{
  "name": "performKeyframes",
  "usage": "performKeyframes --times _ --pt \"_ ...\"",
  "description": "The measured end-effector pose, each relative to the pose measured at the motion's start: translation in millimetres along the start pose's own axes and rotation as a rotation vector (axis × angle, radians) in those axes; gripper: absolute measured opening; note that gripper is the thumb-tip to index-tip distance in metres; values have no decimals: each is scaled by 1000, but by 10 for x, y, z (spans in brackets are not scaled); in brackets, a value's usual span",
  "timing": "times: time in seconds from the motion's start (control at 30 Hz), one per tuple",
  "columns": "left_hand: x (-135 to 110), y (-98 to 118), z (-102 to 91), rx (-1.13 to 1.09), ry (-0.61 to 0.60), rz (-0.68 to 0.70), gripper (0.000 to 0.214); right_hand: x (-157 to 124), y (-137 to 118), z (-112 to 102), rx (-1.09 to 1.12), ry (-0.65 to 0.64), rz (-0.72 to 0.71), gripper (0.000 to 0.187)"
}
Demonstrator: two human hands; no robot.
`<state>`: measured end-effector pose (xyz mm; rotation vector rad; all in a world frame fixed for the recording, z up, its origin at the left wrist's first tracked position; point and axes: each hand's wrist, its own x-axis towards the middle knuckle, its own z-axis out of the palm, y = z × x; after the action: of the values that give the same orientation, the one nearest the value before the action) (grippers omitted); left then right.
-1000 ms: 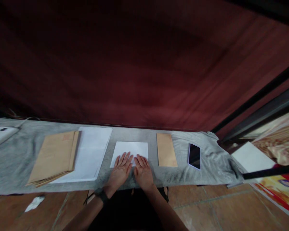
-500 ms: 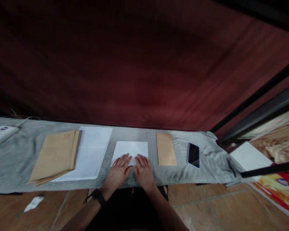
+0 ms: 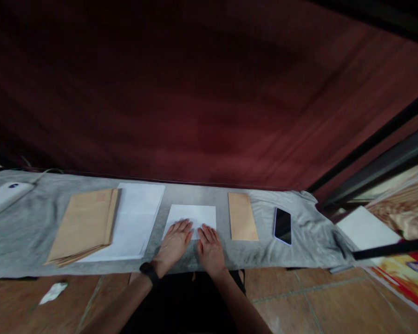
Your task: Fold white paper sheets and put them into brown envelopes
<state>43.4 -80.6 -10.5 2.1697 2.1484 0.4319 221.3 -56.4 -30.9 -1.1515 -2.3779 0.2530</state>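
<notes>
A small white sheet of paper (image 3: 195, 211), seemingly folded, lies flat in front of me on the grey cloth. My left hand (image 3: 176, 241) rests palm down over its near left part, fingers stretched out and close together. Over the near right edge lies my right hand (image 3: 211, 248), also flat with its fingers extended. Neither hand is wrapped around anything. Just right of the sheet is a single brown envelope (image 3: 243, 217). To the left, a stack of larger white paper (image 3: 137, 222) is partly covered by a pile of brown envelopes (image 3: 81, 225).
A phone (image 3: 283, 226) with a dark screen lies at the right on the grey cloth (image 3: 209, 192). At the far left is a white device (image 3: 7, 197) with a cable. A dark red curtain (image 3: 202, 116) hangs behind the table. A scrap of white paper (image 3: 53, 293) lies on the tiled floor.
The whole view has shifted slightly. My left hand's fingers have drawn closer together and slid a little inward over the sheet. My right hand stays flat on the paper's near edge.
</notes>
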Motion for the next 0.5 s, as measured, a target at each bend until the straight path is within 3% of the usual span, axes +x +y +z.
performKeyframes --times 0.13,0.27,0.5 --pt "250 20 54 27 -17 0 49 5 -6 -15 -7 -22 2 45" --pt "349 -103 94 17 37 -46 51 11 -6 -28 -17 -23 12 46" --pt "-6 -470 93 -97 180 -242 54 -4 8 -18 -2 -27 7 46"
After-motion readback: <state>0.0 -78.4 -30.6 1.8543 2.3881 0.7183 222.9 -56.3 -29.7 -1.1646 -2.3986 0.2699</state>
